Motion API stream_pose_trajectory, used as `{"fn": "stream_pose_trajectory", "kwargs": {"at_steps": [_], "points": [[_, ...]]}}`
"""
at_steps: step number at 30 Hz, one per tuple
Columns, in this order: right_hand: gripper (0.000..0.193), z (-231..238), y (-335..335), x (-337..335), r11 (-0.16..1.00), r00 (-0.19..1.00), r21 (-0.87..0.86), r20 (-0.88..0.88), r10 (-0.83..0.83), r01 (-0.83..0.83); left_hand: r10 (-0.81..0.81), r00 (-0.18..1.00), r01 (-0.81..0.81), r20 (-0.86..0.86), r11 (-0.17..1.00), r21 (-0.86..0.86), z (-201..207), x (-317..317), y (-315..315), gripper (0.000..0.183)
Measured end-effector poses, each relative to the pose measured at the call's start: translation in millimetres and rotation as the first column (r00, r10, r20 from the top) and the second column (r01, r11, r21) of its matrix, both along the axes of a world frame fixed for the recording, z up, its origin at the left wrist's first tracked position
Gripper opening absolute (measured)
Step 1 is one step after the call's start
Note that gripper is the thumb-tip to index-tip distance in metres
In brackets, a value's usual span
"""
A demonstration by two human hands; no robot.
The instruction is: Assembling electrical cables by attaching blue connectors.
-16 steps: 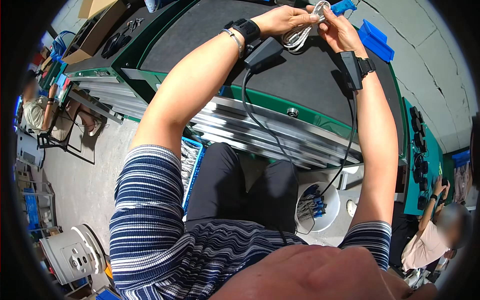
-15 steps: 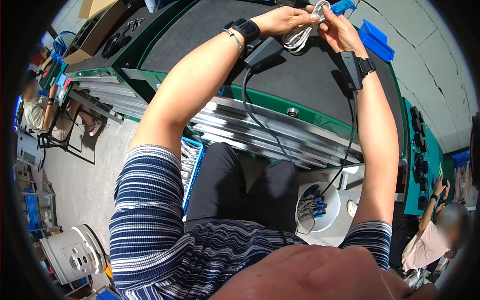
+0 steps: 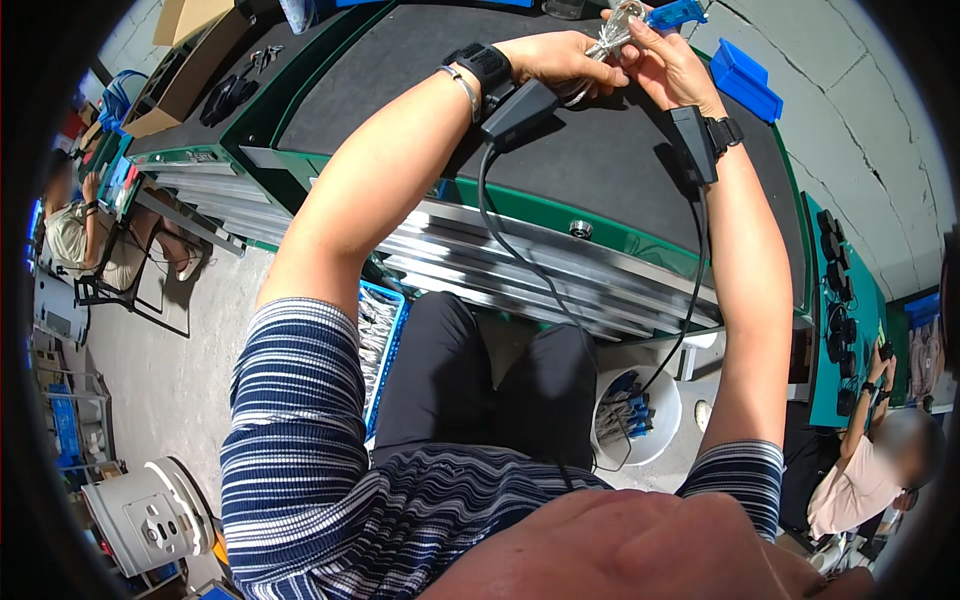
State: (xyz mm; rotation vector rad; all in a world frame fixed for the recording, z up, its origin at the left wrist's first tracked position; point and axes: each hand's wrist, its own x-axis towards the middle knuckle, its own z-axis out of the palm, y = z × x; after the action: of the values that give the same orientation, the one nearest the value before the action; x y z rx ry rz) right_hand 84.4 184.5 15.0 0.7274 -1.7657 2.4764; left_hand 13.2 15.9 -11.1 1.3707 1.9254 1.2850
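Note:
A coiled pale, silvery cable (image 3: 618,32) is held up over the far part of the dark workbench mat (image 3: 400,75). My left hand (image 3: 565,58) closes on the coil from the left, its thumb and fingers pinching the lower strands. On the other side my right hand (image 3: 668,68) grips the same bundle with bent fingers, near the top of the picture. A blue connector (image 3: 677,14) on the cable sticks out beyond the right fingertips. Part of the coil is hidden behind my left fingers. Each wrist wears a black strap with a wired black box.
A blue bin (image 3: 745,82) sits at the bench's right edge. Below are a blue crate (image 3: 400,345) of cables and a white bucket (image 3: 668,425) holding blue-ended cables. A cardboard box (image 3: 170,105) stands far left. Black wires hang from my wrists. People work at both sides.
My left hand has shifted slightly down and its fingers now cover the lower loops, which hung in sight before. The right fingers have moved a little on the bundle.

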Motion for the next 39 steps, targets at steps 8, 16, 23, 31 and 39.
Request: {"fn": "stream_pose_trajectory", "kwargs": {"at_steps": [8,16,23,31,39], "points": [[0.045,3,16,-4,0.981,0.989,-0.128,0.023,-0.145,0.147,0.016,0.983,-0.021,0.182,0.999,0.024,-4,-4,1,0.032],[0.045,-7,37,-18,0.918,0.974,-0.33,0.118,-0.191,0.22,0.278,0.958,-0.272,0.076,0.959,-0.08,3,-3,-5,0.035],[0.033,-8,41,-21,0.918,0.959,-0.287,0.153,-0.239,0.274,0.371,0.929,-0.369,0.013,0.926,-0.079,6,7,-7,0.037],[0.03,-1,38,-13,0.962,0.988,-0.228,0.073,-0.139,0.152,0.309,0.951,-0.308,-0.014,0.944,-0.117,5,3,-10,0.038],[0.024,-3,37,-12,0.956,0.982,-0.229,0.082,-0.17,0.185,0.246,0.966,-0.235,0.075,0.963,-0.129,5,2,-10,0.036]]}}
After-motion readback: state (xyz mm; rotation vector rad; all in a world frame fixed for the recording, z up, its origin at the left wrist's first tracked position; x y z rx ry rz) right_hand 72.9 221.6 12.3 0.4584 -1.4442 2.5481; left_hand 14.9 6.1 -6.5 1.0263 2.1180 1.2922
